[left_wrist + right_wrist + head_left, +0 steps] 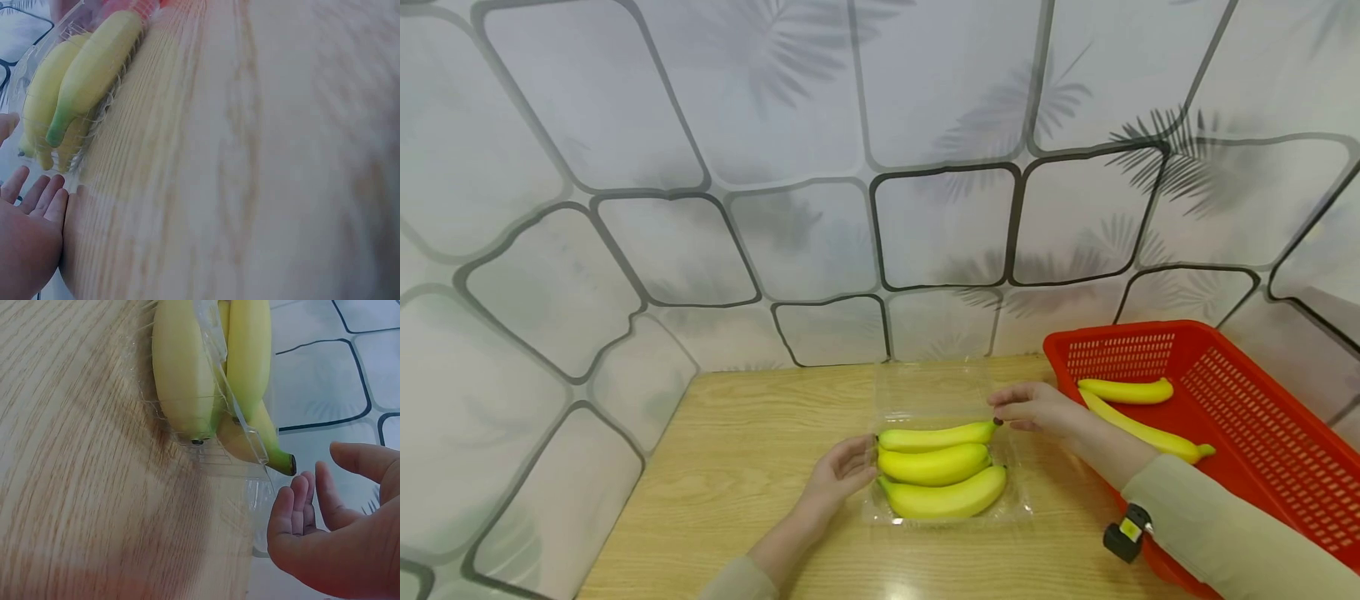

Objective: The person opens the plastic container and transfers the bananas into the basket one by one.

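Clear clamshell (1019, 495), lid (925, 390) folded back, on wooden table (730, 467): held three bananas (934, 464) between left hand (835, 479) and right hand (1041, 408), fingers of both relaxed, gripping nothing. Good seating probably called for a light inward nudge at the farthest banana's stem (284, 463), clamshell steadied opposite. Right wrist view recorded that stem overhanging the rim; head view, instead, a red basket (1285, 408) with two more bananas (1126, 392).
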Tool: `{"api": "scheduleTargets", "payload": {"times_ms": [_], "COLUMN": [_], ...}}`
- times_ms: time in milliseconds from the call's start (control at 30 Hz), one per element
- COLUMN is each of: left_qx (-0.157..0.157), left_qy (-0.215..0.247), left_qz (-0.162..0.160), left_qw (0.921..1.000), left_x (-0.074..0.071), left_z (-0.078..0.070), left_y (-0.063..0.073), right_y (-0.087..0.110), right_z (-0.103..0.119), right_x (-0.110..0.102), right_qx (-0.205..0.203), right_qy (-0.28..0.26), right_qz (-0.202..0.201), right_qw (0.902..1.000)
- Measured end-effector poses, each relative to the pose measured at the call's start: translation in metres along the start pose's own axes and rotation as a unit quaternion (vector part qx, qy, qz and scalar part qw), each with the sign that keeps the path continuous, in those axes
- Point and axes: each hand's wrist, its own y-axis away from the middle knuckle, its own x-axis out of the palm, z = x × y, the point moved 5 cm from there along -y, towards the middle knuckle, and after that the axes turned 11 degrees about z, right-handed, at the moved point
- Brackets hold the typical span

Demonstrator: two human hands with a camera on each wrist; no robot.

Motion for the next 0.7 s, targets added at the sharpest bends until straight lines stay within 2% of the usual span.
{"api": "scheduleTargets", "payload": {"times_ms": [300,500,700], "left_qx": [-0.005,0.004,-0.003], "left_qy": [-0.002,-0.012,-0.003], "left_qz": [0.002,0.002,0.001], "left_qw": [1.0000,0.9999,1.0000], "left_x": [0.0001,0.0002,0.0000], "left_z": [-0.0010,-0.0037,-0.0023], "left_y": [-0.0003,0.0007,0.0014], "right_y": [-0.0037,-0.0070,-0.0091], "right_z": [0.0002,0.0027,0.0028], "right_x": [-0.0004,-0.0001,0.0013], "right_qx": [-0.002,-0.019,-0.039], "right_qy": [0.025,0.051,0.065], "right_qz": [-0.012,-0.011,-0.019], "right_qw": [0.9996,0.9985,0.9969]}}
